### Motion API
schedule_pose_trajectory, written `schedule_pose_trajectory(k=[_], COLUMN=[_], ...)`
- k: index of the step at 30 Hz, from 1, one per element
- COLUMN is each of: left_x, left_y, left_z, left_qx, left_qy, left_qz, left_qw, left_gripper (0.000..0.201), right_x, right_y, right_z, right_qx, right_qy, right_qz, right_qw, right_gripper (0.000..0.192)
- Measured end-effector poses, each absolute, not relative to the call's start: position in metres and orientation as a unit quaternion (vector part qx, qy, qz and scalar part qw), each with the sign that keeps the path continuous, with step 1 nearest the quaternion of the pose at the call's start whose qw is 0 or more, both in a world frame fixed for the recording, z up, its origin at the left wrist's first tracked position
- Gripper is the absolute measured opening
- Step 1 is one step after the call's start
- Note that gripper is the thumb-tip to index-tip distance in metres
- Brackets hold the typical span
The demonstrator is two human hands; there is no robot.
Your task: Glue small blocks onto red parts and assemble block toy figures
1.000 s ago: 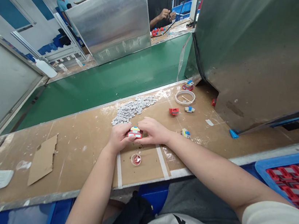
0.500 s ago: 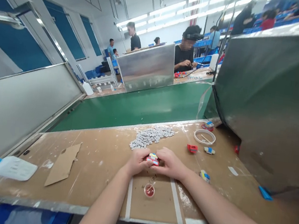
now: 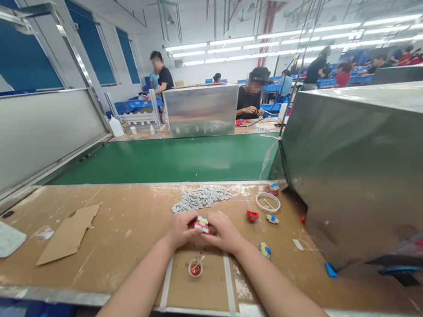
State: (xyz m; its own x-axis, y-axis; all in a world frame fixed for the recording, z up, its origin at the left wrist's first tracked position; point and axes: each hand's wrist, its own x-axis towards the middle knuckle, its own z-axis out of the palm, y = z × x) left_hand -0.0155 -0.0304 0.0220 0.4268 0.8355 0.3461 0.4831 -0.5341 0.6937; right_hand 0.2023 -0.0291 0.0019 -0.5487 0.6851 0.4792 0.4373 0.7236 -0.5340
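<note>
Toy point(image 3: 202, 224) sitting between left hand point(image 3: 182, 229) and right hand point(image 3: 224, 232), beyond cup point(image 3: 194, 275), nearer than chips point(image 3: 201, 199). Both hands partly closing round it, gripping left and right ends. Probably handling light, stiff, slightly slippery; ends suiting pinch.

Left forearm point(image 3: 139, 281) is bare and angles forward and inward. Right forearm point(image 3: 289, 306) is bare and slants inward across a longer visible span. Left hand point(image 3: 181, 230) and right hand point(image 3: 225, 234) face each other, close together, fingers point(image 3: 218, 218) bent, both in a pinching grip.
</note>
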Motion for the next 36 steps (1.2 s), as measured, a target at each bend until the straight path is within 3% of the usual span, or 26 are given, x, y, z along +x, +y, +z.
schedule_pose_trajectory(k=[7,10,19,27,36], left_x=[-0.004,-0.004,-0.003,-0.011,-0.011], left_y=[-0.034,-0.033,-0.037,-0.032,-0.03], left_z=[0.023,0.021,0.026,0.028,0.028], left_qx=[0.73,0.715,0.711,0.765,0.768], left_qy=[0.31,0.284,0.317,0.378,0.429], left_qz=[0.425,0.442,0.491,0.465,0.444], left_qw=[0.435,0.46,0.39,0.236,0.171], left_gripper=[0.079,0.072,0.066,0.052,0.052], right_x=[0.206,0.206,0.205,0.203,0.203], right_y=[-0.027,-0.025,-0.021,-0.021,-0.023], right_z=[0.004,0.0,-0.004,-0.002,-0.001], right_qx=[-0.311,-0.3,-0.294,-0.31,-0.32], right_qy=[-0.836,-0.845,-0.851,-0.843,-0.818], right_qz=[0.206,0.204,0.186,0.199,0.257], right_qw=[0.402,0.392,0.394,0.391,0.404], right_gripper=[0.054,0.056,0.031,0.016,0.02])
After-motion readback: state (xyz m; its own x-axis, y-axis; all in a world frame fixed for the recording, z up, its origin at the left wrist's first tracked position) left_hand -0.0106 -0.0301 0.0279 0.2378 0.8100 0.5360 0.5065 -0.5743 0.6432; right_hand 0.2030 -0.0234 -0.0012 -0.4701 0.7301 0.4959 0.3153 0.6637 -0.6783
